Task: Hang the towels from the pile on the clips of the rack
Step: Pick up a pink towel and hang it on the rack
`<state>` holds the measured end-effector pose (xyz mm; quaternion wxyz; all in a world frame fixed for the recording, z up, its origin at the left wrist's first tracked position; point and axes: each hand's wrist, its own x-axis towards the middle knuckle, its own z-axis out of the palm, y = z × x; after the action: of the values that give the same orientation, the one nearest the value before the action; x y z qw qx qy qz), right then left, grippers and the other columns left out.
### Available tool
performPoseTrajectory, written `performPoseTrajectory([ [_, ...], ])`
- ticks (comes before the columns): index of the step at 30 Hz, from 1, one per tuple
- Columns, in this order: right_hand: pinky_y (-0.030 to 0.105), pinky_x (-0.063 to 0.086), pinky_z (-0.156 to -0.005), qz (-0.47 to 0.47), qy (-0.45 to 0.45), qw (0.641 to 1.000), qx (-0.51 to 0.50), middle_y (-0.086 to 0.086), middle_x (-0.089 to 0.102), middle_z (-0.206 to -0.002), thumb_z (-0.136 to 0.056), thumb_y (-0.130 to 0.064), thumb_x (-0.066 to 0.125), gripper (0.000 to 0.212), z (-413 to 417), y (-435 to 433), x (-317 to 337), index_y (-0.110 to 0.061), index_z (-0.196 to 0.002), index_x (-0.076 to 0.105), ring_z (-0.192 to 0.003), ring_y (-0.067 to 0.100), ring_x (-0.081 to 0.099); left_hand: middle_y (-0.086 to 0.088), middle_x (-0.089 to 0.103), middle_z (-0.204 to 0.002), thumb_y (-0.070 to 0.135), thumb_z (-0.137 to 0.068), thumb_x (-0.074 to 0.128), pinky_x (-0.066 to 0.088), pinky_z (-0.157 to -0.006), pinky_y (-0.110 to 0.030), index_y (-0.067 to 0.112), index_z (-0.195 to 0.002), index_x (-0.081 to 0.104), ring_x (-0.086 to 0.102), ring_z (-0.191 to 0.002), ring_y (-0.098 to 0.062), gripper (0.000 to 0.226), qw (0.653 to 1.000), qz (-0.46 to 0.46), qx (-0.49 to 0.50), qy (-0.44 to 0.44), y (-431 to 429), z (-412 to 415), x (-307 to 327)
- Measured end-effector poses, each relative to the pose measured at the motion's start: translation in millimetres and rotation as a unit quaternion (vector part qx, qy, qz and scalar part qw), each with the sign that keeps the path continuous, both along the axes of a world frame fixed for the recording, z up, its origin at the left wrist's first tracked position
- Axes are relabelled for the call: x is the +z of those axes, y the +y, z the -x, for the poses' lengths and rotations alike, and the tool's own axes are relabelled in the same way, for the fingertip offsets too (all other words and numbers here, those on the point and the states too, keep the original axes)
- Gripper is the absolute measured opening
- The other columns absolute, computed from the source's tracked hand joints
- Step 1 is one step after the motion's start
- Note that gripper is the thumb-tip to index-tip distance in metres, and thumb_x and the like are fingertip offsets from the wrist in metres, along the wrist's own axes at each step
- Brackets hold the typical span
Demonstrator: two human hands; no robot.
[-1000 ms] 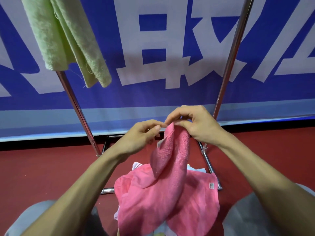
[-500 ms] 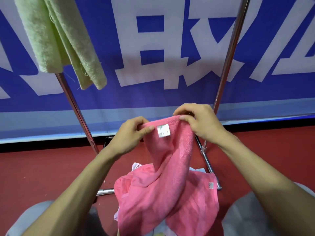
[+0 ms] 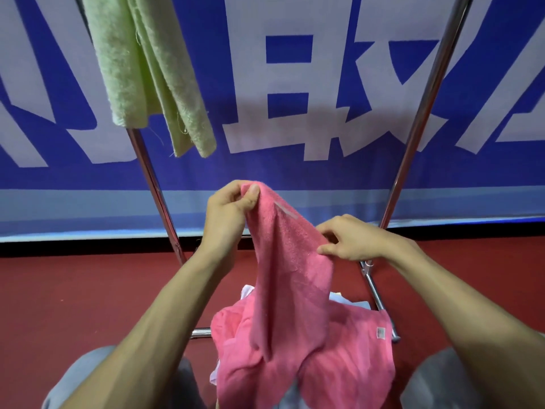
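Since half a second ago the left hand [image 3: 227,215] has risen and the right hand [image 3: 352,239] has dropped, so the pink terry towel [image 3: 289,276] now slants between them. Left thumb and fingers pinch its top corner; right fingertips pinch its edge lower down. Its white tag [image 3: 285,210], then facing the camera, shows only as a pale sliver. The towel's lower end trails onto the pile of towels [image 3: 348,358], where a small label [image 3: 380,332] is unreadable. Beyond stand the chrome tube rack [image 3: 418,119], a pale green terry towel [image 3: 141,69] hanging by its left post, and a blue banner [image 3: 333,172] with big white characters — the middle one reads 取.
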<state>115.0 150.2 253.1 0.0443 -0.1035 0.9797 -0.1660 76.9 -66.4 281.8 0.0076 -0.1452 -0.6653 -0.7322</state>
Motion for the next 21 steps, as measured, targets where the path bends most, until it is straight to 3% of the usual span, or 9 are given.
performPoseTrajectory([
  [4,0.031,0.045,-0.075,-0.044,-0.045,0.998,0.010,-0.001,0.070,-0.085,-0.083,-0.027,0.069,0.014,1,3,-4,-0.015,-0.090,0.067,-0.078,0.013,0.059,-0.002,0.068,-0.072,0.010,-0.096,0.050,0.048,-0.062,-0.020,0.007,-0.089,0.067,0.059,-0.068,-0.012,0.018,0.989,-0.112,0.013,-0.097,-15,5,8],
  [7,0.032,0.047,-0.078,-0.050,-0.053,0.997,-0.003,-0.001,0.072,-0.091,-0.083,-0.026,0.070,0.013,3,5,-10,-0.017,-0.092,0.068,-0.085,0.014,0.062,-0.004,0.068,-0.078,0.011,-0.096,0.049,0.048,-0.067,-0.024,0.009,-0.088,0.066,0.061,-0.069,-0.013,0.018,0.963,-0.205,0.046,-0.167,-25,12,10],
  [10,0.033,0.047,-0.075,-0.065,-0.064,0.996,-0.012,0.000,0.071,-0.086,-0.081,-0.028,0.071,0.013,3,8,-16,-0.017,-0.087,0.066,-0.079,0.015,0.060,0.004,0.066,-0.059,0.012,-0.097,0.051,0.047,-0.052,-0.018,0.012,-0.084,0.063,0.058,-0.051,-0.005,0.018,0.942,-0.248,0.100,-0.203,-30,15,10],
  [12,0.032,0.044,-0.069,-0.067,-0.065,0.995,-0.024,-0.001,0.065,-0.076,-0.079,-0.029,0.073,0.019,2,13,-18,-0.019,-0.073,0.059,-0.072,0.017,0.056,0.006,0.062,-0.054,0.011,-0.096,0.053,0.044,-0.047,-0.017,0.012,-0.081,0.062,0.054,-0.044,-0.003,0.018,0.928,-0.269,0.139,-0.217,-32,16,10],
  [18,0.026,0.046,-0.066,-0.018,-0.074,0.992,-0.098,-0.006,0.062,-0.066,-0.079,-0.021,0.076,0.019,-5,28,-16,-0.024,-0.070,0.059,-0.063,0.010,0.055,0.007,0.058,-0.040,0.010,-0.095,0.053,0.041,-0.037,-0.013,0.011,-0.075,0.057,0.053,-0.035,-0.004,0.020,0.917,-0.267,0.194,-0.226,-34,14,16],
  [21,0.017,0.045,-0.048,0.167,-0.118,0.967,-0.149,-0.001,0.062,-0.058,-0.080,-0.004,0.073,0.013,-13,28,-9,-0.012,-0.077,0.064,-0.048,0.008,0.057,0.005,0.053,-0.044,0.014,-0.086,0.061,0.037,-0.043,-0.014,0.014,-0.069,0.056,0.047,-0.039,-0.009,0.017,0.937,-0.178,0.182,-0.239,-31,13,13],
])
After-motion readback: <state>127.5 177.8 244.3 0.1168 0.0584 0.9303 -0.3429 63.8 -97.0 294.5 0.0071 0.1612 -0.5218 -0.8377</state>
